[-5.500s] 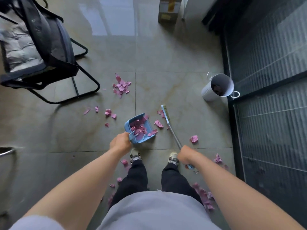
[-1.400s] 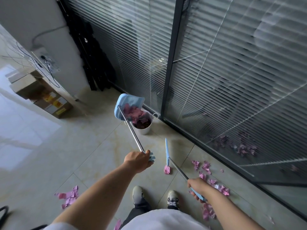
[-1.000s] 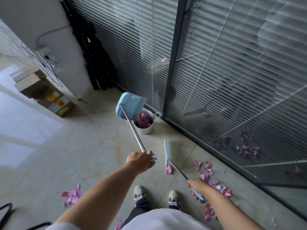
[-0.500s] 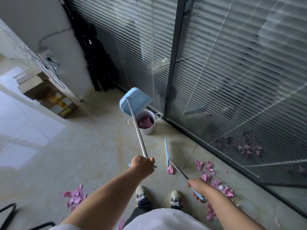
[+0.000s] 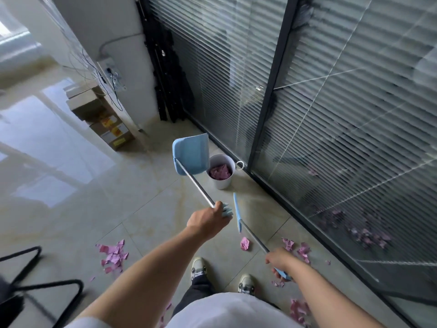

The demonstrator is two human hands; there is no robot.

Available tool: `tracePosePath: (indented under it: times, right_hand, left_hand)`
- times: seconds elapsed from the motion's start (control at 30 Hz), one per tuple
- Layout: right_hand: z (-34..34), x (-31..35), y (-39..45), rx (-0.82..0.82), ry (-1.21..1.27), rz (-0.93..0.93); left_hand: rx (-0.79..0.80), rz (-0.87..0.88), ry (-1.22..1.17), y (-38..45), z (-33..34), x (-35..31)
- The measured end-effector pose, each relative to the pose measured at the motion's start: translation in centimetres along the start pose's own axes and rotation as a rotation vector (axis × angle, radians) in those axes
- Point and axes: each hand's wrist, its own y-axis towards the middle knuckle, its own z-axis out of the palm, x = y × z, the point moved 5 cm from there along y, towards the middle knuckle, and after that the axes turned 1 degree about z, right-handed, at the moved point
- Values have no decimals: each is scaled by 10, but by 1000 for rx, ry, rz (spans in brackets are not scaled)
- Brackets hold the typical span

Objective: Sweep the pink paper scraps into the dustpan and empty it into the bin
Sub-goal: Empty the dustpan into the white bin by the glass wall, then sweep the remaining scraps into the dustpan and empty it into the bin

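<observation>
My left hand (image 5: 207,221) grips the metal handle of the blue dustpan (image 5: 191,153), which hangs tipped up just left of the white bin (image 5: 222,181); only the pan's underside shows. Pink scraps fill the bin (image 5: 220,172). My right hand (image 5: 279,261) holds the broom (image 5: 237,215) by its blue grip, its thin blue head resting on the floor. One crumpled pink scrap (image 5: 245,243) lies beside the broom shaft. More pink scraps lie to the left (image 5: 113,254) and to the right (image 5: 300,249) of my feet.
A glass partition with blinds (image 5: 331,114) runs along the right, its dark frame close behind the bin. Cardboard boxes (image 5: 104,119) stand by the wall at the left. A black chair frame (image 5: 35,278) is at the lower left. My shoes (image 5: 198,268) stand between the scrap piles.
The dustpan was tipped over the bin and its pink scraps dropped in. It has since swung further up and left, showing only its underside. The broom has stayed on the floor.
</observation>
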Motion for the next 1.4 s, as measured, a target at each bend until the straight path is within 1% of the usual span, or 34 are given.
tracePosePath:
  times: [0.13,0.27,0.47,0.6,0.77,0.9,1.03,1.17,1.3,1.4]
  right_hand:
    - [1,11,1,16,-116,-36]
    - [13,27,0,38,-187,-89]
    - [44,60,-14,43,-289,-152]
    - [75,90,-15,32,-396,-182]
    - [127,136,-28,28,-546,-217]
    - [182,170,-47,-6,-666,-278]
    - [241,198,-51,5,-775,-327]
    - [292,230,-52,22,-887,-370]
    - [335,264,-58,38,-1018,-430]
    - [368,292,-55,52,-1063,-476]
  left_hand:
    - [-111,-175,-283,-20,-7,14]
    - [-228,-434,-601,-47,-5,43]
    - [-375,-673,-897,-96,17,98]
    - [-466,-805,-1027,-130,37,140]
    - [-544,-956,-1117,-175,50,196]
    - [-615,-1051,-1198,-218,57,243]
    - [-702,-1131,-1316,-265,73,284]
    - [-789,-1230,-1392,-307,93,312]
    - [-837,-1333,-1479,-341,107,325]
    - [-886,-1413,-1525,-358,120,334]
